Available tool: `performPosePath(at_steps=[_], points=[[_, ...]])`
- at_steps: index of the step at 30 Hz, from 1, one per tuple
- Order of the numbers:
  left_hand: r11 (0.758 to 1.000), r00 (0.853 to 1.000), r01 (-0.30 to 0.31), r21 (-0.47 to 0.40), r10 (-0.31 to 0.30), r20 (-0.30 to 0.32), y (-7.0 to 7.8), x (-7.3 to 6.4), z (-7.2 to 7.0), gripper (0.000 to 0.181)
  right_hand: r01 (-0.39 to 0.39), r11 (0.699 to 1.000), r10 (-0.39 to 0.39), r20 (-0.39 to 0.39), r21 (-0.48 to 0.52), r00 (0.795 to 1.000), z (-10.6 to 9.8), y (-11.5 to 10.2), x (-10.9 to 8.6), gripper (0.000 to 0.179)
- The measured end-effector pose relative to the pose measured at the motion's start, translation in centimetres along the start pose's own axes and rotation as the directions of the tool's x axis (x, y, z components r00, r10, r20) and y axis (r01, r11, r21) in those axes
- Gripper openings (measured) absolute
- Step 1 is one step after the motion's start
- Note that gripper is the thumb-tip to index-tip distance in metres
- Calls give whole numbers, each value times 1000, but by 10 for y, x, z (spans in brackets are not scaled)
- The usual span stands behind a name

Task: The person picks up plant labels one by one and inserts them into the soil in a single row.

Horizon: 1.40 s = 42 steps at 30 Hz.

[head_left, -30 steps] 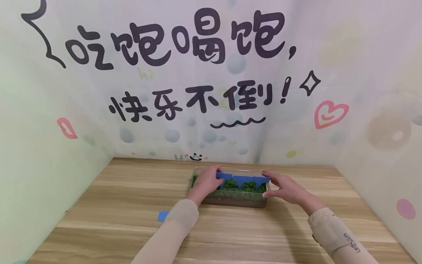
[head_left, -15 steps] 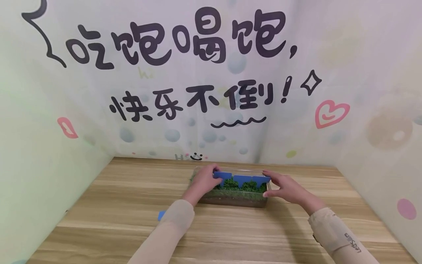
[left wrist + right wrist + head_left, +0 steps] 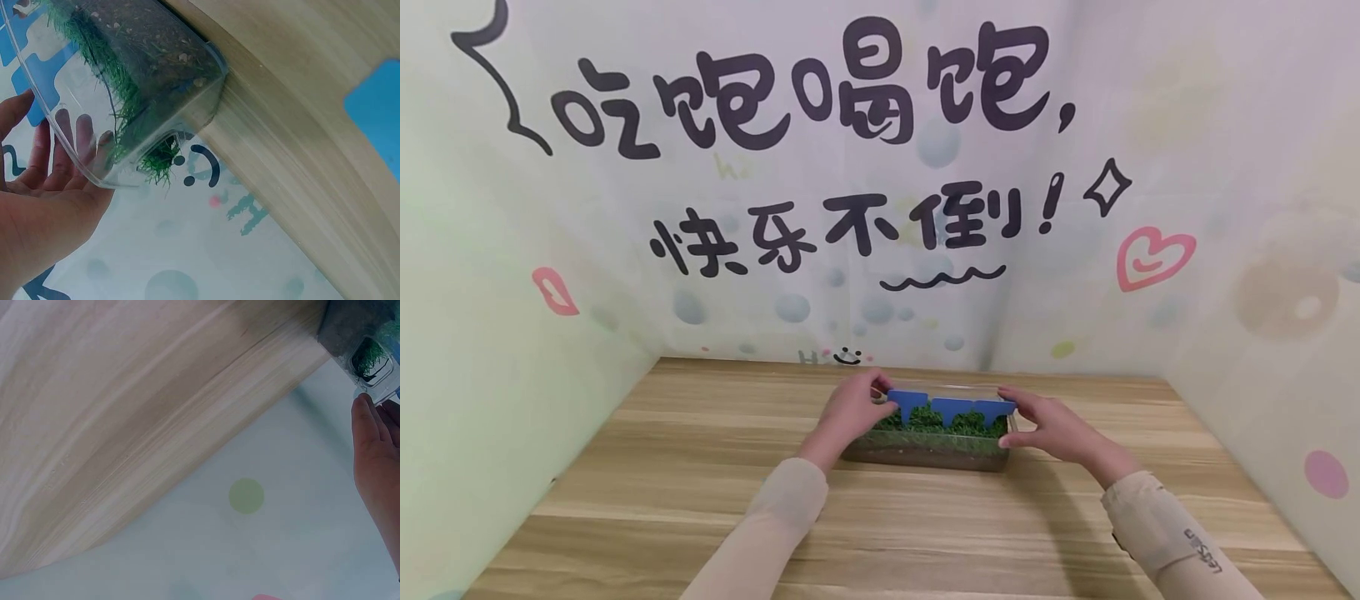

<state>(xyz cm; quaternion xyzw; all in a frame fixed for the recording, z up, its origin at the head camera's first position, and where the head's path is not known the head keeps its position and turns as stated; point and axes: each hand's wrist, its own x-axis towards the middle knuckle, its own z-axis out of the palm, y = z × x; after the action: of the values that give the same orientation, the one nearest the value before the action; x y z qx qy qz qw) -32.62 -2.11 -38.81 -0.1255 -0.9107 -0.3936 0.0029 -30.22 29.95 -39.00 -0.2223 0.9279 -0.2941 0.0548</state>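
Note:
A clear plastic planter box of soil and green grass stands near the table's back. Three blue T-shaped plant labels stand in a row in the grass. By the leftmost label is my left hand, thumb and fingers spread apart around the box's left end. In the left wrist view, the left fingers show partly through the clear wall, with the thumb close to a blue label. My right hand holds the box's right end, thumb at the front corner, fingers toward the back rim.
Another blue piece lies on the wooden table in the left wrist view; the left arm hides it in the head view. A printed cloth wall rises close behind the box. Grass pokes through an opening at the box's end.
My left hand has drawn back to the left, off the leftmost label, which stays upright in the grass. The left forearm now covers the loose blue piece. The right hand has stayed put.

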Motion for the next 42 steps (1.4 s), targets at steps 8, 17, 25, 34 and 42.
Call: performPosePath(at_steps=[8,17,25,34,42], points=[[1000,1000,6,-18,-7,-24,-4,-4,-5,22,8,1000,-8,2,0,1000,0,0,0,85],[998,999,6,-60,-8,-33,-1,-9,-13,21,9,1000,-9,1,7,1000,0,-1,0,84],[998,999,4,-66,-7,-38,2,-12,-21,21,9,1000,-9,-1,-4,1000,1,1,1,83],[997,998,21,-69,-25,-55,2,-17,-33,22,8,1000,-8,4,12,1000,0,0,0,83],[997,998,43,-69,-46,-47,-4,-25,-39,20,-10,1000,10,1,13,1000,0,3,0,86]])
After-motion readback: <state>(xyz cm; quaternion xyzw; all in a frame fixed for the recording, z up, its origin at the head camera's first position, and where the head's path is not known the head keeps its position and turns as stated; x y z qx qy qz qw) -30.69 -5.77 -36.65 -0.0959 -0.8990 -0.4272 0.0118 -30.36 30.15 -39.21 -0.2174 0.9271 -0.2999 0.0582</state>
